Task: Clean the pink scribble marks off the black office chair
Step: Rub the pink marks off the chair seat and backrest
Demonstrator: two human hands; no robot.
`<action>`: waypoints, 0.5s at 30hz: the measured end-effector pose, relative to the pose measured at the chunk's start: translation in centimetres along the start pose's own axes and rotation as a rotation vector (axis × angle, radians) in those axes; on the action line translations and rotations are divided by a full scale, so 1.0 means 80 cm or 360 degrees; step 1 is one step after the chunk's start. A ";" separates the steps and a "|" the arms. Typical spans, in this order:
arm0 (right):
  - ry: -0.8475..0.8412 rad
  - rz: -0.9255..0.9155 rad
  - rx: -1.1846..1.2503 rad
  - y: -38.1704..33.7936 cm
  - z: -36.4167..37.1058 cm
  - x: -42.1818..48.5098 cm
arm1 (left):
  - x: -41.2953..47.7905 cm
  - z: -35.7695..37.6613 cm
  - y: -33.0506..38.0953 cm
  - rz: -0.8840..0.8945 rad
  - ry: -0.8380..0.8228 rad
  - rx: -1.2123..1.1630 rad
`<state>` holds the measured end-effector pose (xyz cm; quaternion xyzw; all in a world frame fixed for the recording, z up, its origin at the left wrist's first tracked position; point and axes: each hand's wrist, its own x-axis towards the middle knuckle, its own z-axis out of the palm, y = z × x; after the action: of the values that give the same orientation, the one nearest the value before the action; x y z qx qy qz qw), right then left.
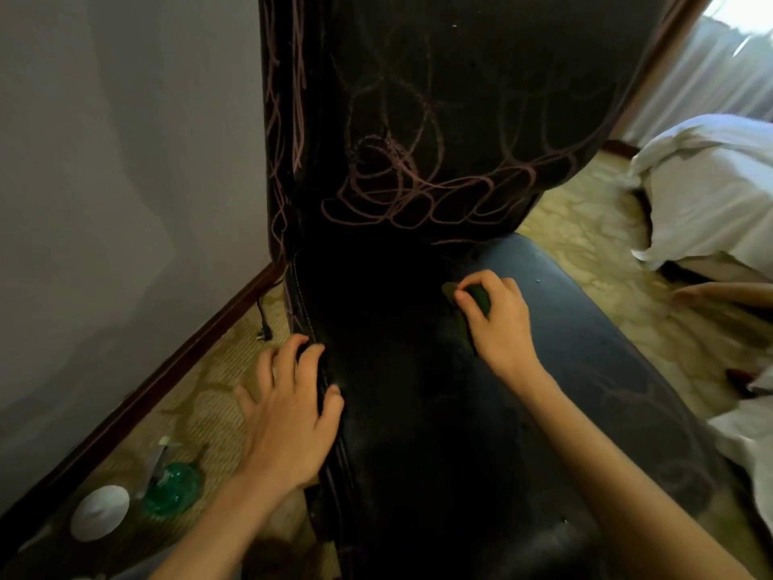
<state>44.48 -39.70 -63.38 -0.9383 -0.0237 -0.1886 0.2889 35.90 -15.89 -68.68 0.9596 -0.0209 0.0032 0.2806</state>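
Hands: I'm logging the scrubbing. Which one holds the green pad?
The right hand grips the dark green pad on the chair seat; the left hand holds nothing, its fingers spread over the seat's left edge.

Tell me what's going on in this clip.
A person is cleaning a black office chair. The right hand grips a dark green scrub pad and presses it on the chair seat near the backrest. The left hand rests on the seat's left edge, apparently bracing it. Pink scribble marks cover the backrest, so most of the job is not yet done. A green spray bottle lies on the carpet to the left.
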 end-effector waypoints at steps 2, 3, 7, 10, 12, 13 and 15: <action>-0.0012 -0.0053 0.0022 -0.004 -0.031 -0.041 | -0.016 0.002 0.016 0.0061 0.0079 0.0015; -0.0016 -0.0052 0.0014 -0.002 -0.045 -0.060 | -0.031 0.006 0.029 0.0105 0.0073 0.0022; -0.0002 0.0078 0.0063 0.009 -0.095 -0.119 | -0.109 0.036 0.078 0.0360 -0.0137 0.0314; 0.0024 0.0122 0.0110 0.008 -0.121 -0.151 | -0.133 0.043 0.079 0.0328 -0.0185 0.0495; 0.0011 0.0140 0.0122 0.006 -0.129 -0.167 | -0.131 0.042 0.072 0.0327 -0.0183 0.0553; -0.0003 0.0145 0.0128 0.006 -0.130 -0.174 | -0.129 0.040 0.071 0.0329 -0.0208 0.0580; -0.0032 0.0145 0.0146 0.006 -0.130 -0.189 | -0.128 0.039 0.068 0.0331 -0.0277 0.0574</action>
<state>26.99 -44.82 -61.25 -0.9260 0.0074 -0.1644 0.3397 25.42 -21.77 -68.59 0.9836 -0.1429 -0.0471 0.0997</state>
